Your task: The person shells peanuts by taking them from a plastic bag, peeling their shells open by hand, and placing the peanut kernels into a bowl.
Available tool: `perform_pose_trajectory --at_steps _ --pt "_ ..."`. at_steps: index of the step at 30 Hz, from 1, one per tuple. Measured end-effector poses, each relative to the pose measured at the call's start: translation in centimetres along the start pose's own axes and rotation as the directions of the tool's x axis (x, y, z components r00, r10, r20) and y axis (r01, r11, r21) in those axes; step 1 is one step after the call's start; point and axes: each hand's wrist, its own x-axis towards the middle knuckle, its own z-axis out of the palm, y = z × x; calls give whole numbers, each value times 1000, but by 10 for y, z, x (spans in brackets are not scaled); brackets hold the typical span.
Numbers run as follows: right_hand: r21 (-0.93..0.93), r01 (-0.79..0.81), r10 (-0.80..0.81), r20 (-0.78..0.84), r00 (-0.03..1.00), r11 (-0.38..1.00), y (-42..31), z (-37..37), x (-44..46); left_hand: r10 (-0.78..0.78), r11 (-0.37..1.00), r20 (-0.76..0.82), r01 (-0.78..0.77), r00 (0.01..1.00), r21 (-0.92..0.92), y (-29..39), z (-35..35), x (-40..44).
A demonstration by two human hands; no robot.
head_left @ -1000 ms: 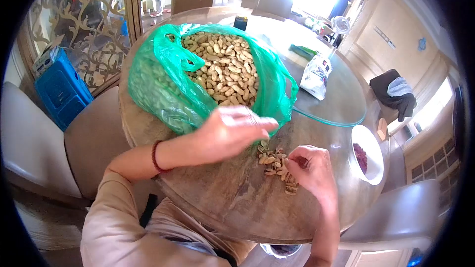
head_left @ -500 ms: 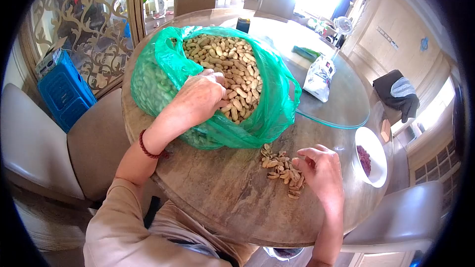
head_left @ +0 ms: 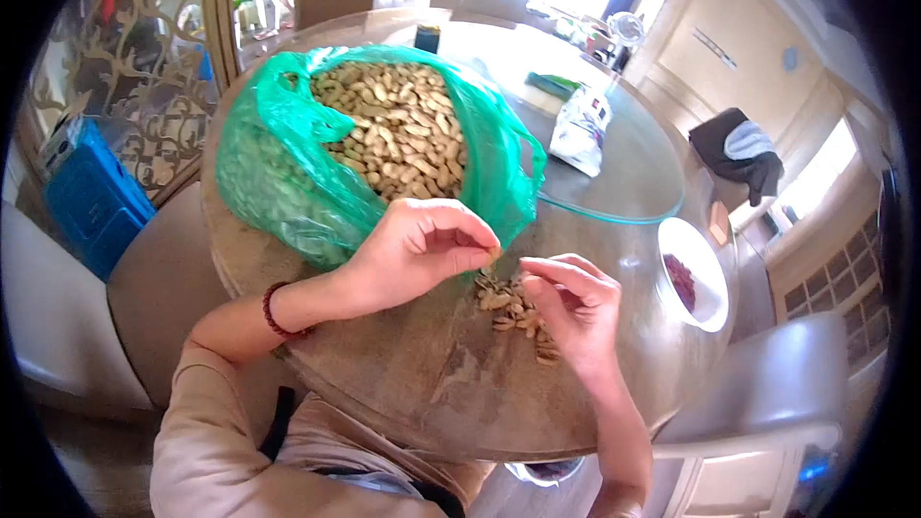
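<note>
A green plastic bag [head_left: 288,173] full of unshelled peanuts [head_left: 398,125] stands open on the round table. My left hand [head_left: 422,245], a dark red bead bracelet at its wrist, is in front of the bag with thumb and forefinger pinched. A small tan bit of a peanut [head_left: 494,251] shows at those fingertips. Close by on the right, my right hand [head_left: 576,302] has thumb and fingers pressed together; whatever they hold is hidden. Beneath both hands lies a small pile of peanut shells [head_left: 508,307], partly covered by the right hand.
On the right edge of the table [head_left: 432,384] sits a white bowl [head_left: 708,278] with reddish kernels [head_left: 680,281]. A glass panel [head_left: 633,192] carries a white packet [head_left: 579,134]. Behind the bag is a dark jar [head_left: 427,37]. Under the table's front edge a container [head_left: 545,472] shows.
My left hand has come out of the bag, moving right and toward me with a peanut. My right hand has turned its fingertips toward the left hand. The view has shifted slightly.
</note>
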Motion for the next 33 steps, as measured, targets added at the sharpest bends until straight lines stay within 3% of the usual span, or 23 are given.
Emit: perform_pose_trajectory --at_steps 3,5,7,9,13,15,18,20,25,33 --pt "77 -33 33 -2 999 997 -1 8 -5 -130 987 17 131 991 -90 -4 16 -5" --pt "199 -64 60 28 998 978 2 10 -5 -81 991 18 82 997 -104 -8 21 -6" --pt "208 -85 78 40 996 975 3 11 -5 -34 993 11 35 999 -113 -9 23 -6" --pt "221 -103 94 54 994 970 2 13 -4 67 998 -4 -67 998 2 -7 26 -5" --pt "262 -149 141 49 989 954 1 16 -4 52 997 -39 -54 998 -54 -14 29 -6" --pt "268 -147 141 41 989 952 4 15 -5 25 1000 4 -26 1000 17 -18 29 -6" --pt "218 -143 127 83 988 965 9 12 -5 -2 998 8 3 1000 -66 -22 34 -10" --pt "222 -247 225 119 967 943 8 11 -5 -40 998 39 41 998 -41 -19 32 -12" --pt "233 -309 276 163 947 922 8 11 -5 -146 988 81 149 986 -39 -22 31 -14" --pt "224 -306 267 188 945 925 14 11 -5 -263 926 114 284 958 -248 -23 30 -12"
